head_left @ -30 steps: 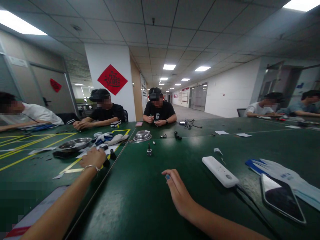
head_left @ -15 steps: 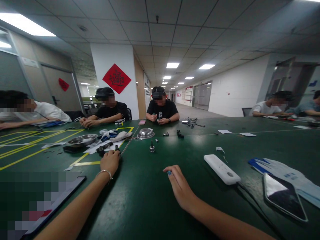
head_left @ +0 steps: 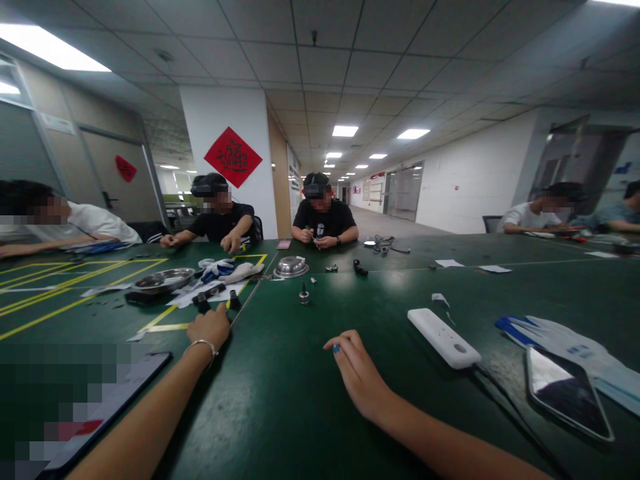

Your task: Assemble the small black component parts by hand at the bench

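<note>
My left hand (head_left: 209,327), wearing a bracelet, reaches over the left part of the green table. Its fingertips are hidden behind the back of the hand, close to a black tubular part (head_left: 202,303). I cannot tell whether they grip it. Just right of that hand a second, short black part (head_left: 234,300) stands upright, apart from the fingers. My right hand (head_left: 361,373) rests on the table with loosely stretched fingers and holds nothing. Beyond the hands stands a metal piece with a dark stem (head_left: 305,295), with a small metal piece (head_left: 313,281) behind it.
A steel bowl (head_left: 165,280), gloves (head_left: 245,271) and an overturned metal bowl (head_left: 291,267) lie farther back. On the right are a white power strip (head_left: 443,339), a phone (head_left: 567,393) and a blue-white glove (head_left: 575,350). Several people sit around the table.
My left hand has moved left and slightly back, from the short black part toward the other black part. My right hand has hardly moved. A person across the table has stretched out an arm.
</note>
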Action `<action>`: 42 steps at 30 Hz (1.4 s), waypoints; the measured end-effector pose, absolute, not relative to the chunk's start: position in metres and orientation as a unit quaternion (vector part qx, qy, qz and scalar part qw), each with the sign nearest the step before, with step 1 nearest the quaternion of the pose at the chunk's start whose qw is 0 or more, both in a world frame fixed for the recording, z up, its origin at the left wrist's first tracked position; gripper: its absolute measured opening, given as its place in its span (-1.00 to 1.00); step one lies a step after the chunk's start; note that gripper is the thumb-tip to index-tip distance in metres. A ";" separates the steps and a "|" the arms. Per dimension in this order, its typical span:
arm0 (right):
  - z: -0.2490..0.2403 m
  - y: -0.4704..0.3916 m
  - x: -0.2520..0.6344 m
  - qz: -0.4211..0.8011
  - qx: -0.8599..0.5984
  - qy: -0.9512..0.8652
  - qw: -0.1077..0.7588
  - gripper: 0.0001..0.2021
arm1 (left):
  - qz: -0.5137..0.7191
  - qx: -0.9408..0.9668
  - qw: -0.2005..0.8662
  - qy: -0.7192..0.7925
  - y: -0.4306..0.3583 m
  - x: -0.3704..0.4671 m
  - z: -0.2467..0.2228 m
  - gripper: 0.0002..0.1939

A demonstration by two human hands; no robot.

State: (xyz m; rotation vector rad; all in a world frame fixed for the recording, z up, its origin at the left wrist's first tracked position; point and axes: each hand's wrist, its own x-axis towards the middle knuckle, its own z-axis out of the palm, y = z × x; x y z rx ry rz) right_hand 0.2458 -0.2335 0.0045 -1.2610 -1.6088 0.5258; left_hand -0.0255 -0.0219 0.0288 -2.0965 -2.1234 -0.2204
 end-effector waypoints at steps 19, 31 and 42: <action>0.004 -0.232 0.245 0.222 -0.547 -0.662 0.462 -0.78 | -0.080 -0.695 0.070 -0.711 -0.030 -0.021 0.033 -0.62; 0.004 -0.232 0.245 0.225 -0.550 -0.668 0.449 -0.76 | -0.094 -0.756 0.096 -0.641 -0.028 -0.009 0.014 -0.48; 0.003 -0.231 0.246 0.229 -0.555 -0.668 0.439 -0.77 | -0.148 -0.774 0.080 -0.610 -0.013 0.005 0.008 -0.44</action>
